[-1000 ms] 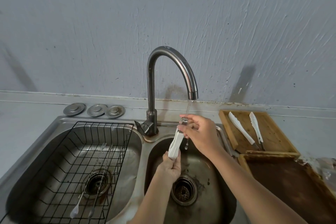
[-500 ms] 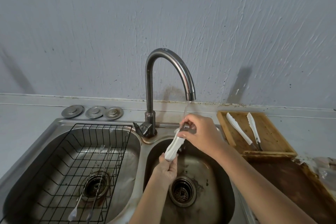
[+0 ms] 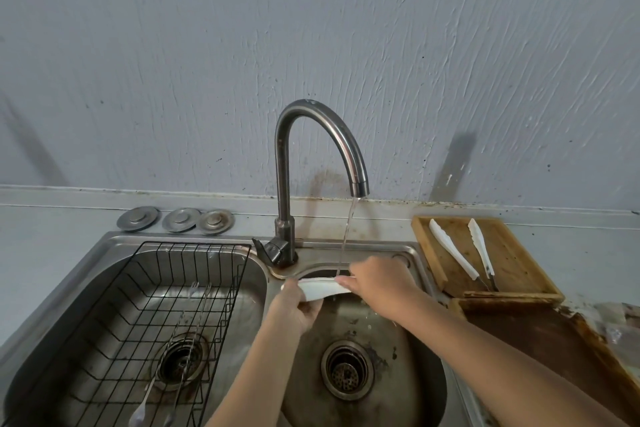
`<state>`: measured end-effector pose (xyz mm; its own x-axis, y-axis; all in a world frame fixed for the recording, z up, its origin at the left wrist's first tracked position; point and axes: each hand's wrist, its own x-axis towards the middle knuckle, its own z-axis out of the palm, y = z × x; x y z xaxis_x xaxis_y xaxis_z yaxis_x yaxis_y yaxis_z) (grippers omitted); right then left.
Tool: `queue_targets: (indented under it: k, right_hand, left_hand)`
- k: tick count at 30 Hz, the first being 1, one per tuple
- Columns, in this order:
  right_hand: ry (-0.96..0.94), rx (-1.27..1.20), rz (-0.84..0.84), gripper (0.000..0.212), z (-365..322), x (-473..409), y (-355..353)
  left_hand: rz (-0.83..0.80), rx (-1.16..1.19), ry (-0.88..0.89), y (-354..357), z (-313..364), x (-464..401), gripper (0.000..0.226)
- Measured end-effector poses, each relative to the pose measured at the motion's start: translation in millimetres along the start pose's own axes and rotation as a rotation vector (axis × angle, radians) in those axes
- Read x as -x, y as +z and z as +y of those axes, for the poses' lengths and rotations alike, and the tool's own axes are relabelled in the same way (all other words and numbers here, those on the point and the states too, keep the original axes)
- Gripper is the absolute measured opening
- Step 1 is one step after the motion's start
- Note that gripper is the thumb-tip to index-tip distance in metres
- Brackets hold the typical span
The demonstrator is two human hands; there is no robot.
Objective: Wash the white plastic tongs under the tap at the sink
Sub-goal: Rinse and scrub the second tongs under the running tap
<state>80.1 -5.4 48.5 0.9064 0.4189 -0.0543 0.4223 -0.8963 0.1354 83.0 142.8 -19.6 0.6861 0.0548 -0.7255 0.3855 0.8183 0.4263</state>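
White plastic tongs [image 3: 320, 289] lie nearly level over the right sink basin [image 3: 408, 367]. My left hand [image 3: 294, 310] grips their left end from below. My right hand [image 3: 375, 282] holds their right end with fingers curled over it. The curved steel tap [image 3: 311, 156] runs, and its thin stream [image 3: 348, 236] lands on the tongs close to my right fingers. How the tongs' right tip lies is hidden under my right hand.
A black wire rack [image 3: 166, 315] with thin metal utensils fills the left basin. Three sink plugs [image 3: 176, 219] sit on the ledge behind it. A wooden tray [image 3: 512, 253] at the right holds two more white tongs [image 3: 464, 255]. A darker wooden board [image 3: 540, 347] lies in front of it.
The tongs have swung from a steep upright tilt to almost level. My left hand rose and moved left; my right hand dropped lower, and the stream now falls freely onto the tongs.
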Motion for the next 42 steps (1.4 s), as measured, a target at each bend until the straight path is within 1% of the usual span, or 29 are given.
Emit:
queue_targets:
  k: [2, 5, 7, 9, 12, 15, 17, 19, 23, 26, 31, 33, 38, 40, 42]
  right_hand:
    - [0.181, -0.39, -0.133, 0.056, 0, 3, 10]
    - [0.525, -1.118, -0.346, 0.057, -7, 7, 19]
    - [0.642, -1.502, -0.432, 0.057, -12, 6, 23]
    - [0.68, -1.757, -0.461, 0.052, -14, 2, 24]
    - [0.715, -1.934, -0.49, 0.039, -18, -1, 25]
    - [0.682, -2.017, -0.519, 0.044, -23, 0, 27]
    - [0.644, -2.013, -0.509, 0.05, -26, 0, 28]
    - [0.616, -1.986, -0.478, 0.053, -27, 1, 26]
    - [0.593, -1.899, -0.452, 0.055, -25, 3, 27]
    - [0.553, -1.846, -0.444, 0.055, -19, 7, 30]
    - [0.468, -1.794, -0.438, 0.056, -7, 17, 32]
    - [0.461, -1.768, -0.43, 0.057, -3, 20, 32]
    - [0.444, -1.653, -0.428, 0.056, -1, 28, 35]
    - [0.453, -1.606, -0.436, 0.055, -1, 34, 41]
    - [0.489, -1.602, -0.451, 0.054, 1, 39, 48]
  left_hand:
    - [-0.043, -0.047, 0.021, 7, 9, 5, 0.037]
    - [-0.179, -0.194, 0.121, 19, 8, 21, 0.032]
    - [-0.254, -0.36, 0.177, 22, -2, 29, 0.033]
    - [-0.327, -0.493, 0.148, 23, -13, 43, 0.024]
    - [-0.358, -0.56, 0.164, 24, -18, 51, 0.017]
    - [-0.332, -0.611, 0.203, 21, -10, 42, 0.022]
    - [-0.295, -0.638, 0.226, 20, -3, 38, 0.025]
    - [-0.277, -0.626, 0.247, 21, 3, 34, 0.024]
    - [-0.283, -0.544, 0.275, 23, 12, 30, 0.013]
    - [-0.338, -0.48, 0.263, 24, 13, 29, 0.007]
    - [-0.365, -0.37, 0.257, 30, 18, 27, 0.009]
    - [-0.368, -0.367, 0.255, 32, 19, 27, 0.012]
    - [-0.338, -0.494, 0.259, 26, 15, 29, 0.016]
    - [-0.301, -0.637, 0.251, 14, 16, 26, 0.029]
    - [-0.236, -0.86, 0.254, -1, 19, 24, 0.048]
